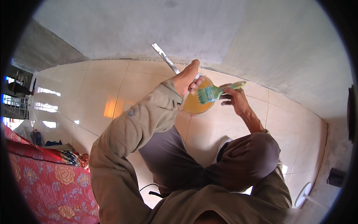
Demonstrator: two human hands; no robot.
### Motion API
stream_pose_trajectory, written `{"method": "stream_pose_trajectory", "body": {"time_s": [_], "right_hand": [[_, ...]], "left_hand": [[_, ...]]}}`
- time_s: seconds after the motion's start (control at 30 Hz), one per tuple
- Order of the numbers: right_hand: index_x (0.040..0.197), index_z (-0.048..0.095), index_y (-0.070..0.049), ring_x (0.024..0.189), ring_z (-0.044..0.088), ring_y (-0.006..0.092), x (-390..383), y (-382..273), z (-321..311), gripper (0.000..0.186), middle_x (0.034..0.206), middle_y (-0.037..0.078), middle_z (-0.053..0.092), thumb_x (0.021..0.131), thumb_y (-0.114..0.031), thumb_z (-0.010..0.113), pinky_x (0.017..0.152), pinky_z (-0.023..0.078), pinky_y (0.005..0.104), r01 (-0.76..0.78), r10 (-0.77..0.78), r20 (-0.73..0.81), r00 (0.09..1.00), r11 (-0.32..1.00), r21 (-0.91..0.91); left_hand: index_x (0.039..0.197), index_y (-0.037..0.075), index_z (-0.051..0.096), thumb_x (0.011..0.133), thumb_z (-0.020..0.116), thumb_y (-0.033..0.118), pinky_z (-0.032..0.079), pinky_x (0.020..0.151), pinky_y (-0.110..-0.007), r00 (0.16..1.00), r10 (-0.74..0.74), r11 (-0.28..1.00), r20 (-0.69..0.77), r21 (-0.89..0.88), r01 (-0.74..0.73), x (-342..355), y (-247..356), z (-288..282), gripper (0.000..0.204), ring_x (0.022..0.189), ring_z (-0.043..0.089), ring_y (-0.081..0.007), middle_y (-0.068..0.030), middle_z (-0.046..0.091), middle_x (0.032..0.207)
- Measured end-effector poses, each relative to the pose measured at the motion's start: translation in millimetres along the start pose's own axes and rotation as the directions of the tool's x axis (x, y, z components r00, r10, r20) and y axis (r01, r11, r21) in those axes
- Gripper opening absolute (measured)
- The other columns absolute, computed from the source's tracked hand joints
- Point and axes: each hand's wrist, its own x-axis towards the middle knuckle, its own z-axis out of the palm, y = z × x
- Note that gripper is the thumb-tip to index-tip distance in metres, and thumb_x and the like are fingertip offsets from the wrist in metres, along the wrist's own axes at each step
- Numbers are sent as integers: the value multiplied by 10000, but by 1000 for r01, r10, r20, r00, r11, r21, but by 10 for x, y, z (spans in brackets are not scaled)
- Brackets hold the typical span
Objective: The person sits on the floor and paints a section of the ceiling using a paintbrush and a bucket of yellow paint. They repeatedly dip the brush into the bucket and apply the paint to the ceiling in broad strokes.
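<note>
A round, pale-walled bucket (184, 106) of yellowish-brown liquid (197, 103) stands on the floor before me. My left hand (189, 79) is closed at its upper left rim, fingers curled over the edge. Behind that hand a long, paint-spattered flat stick (164, 56) slants up to the left; its lower end is hidden. My right hand (235, 100) grips a wide paintbrush (211, 94) by its stained handle. The brush is smeared with green and yellow, and its bristles point left over the bucket's right part.
A grey plastered wall (209, 33) rises just beyond the bucket. Glossy beige tiles (97, 86) cover the floor. At lower left lies red floral upholstery (52, 190), with a clear plastic bag (24, 130) behind it. A white disc-shaped base (302, 195) stands at lower right.
</note>
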Motion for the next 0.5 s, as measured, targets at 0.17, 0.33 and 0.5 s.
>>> {"method": "stream_pose_trajectory", "body": {"time_s": [0.17,0.33,0.5], "right_hand": [[1347,572,-204,1079,653,210,-122,469,-334,373,1245,28,645,1033,-386,487,827,542,479,-116,114,33,993,873,473],[1229,573,-190,1061,636,212,-97,70,-461,272,1175,41,617,987,-292,641,702,581,423,-26,-82,129,988,739,673],[1168,564,-134,937,660,206,-701,-1757,-599,261,1083,47,625,945,-185,692,694,597,387,486,-489,-89,868,797,358]], "left_hand": [[988,95,567,1045,299,585,300,454,-253,1000,2,998,-16,-60,-3,167,-113,-18,561,516,358,-88,7,527,727],[1167,146,510,1052,320,602,269,419,-226,998,16,996,56,-87,-12,460,-407,-298,507,505,344,-73,-22,591,844],[925,90,524,1037,311,613,265,462,-285,994,56,998,96,26,-58,228,-155,-39,575,494,277,-77,21,450,686]]}}
